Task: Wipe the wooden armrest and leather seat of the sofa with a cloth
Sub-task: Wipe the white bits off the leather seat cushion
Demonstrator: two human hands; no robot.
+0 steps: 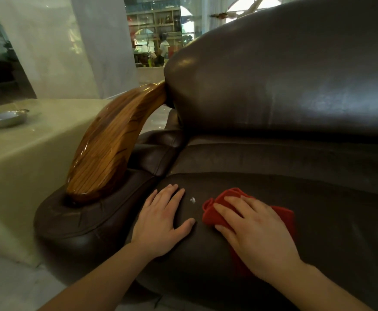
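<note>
A dark brown leather seat (318,209) fills the lower right. Its glossy curved wooden armrest (114,144) rises at the left from a padded leather arm. My right hand (257,232) lies flat on a red cloth (219,205), pressing it onto the seat cushion. My left hand (161,218) rests palm down on the seat's left part, fingers spread, holding nothing. A small white speck (192,200) sits on the leather between the two hands.
A pale stone side table (37,142) stands left of the sofa with a metal dish (5,118) on it. The tall leather backrest (296,75) rises behind the seat. A light floor (8,283) shows at the lower left.
</note>
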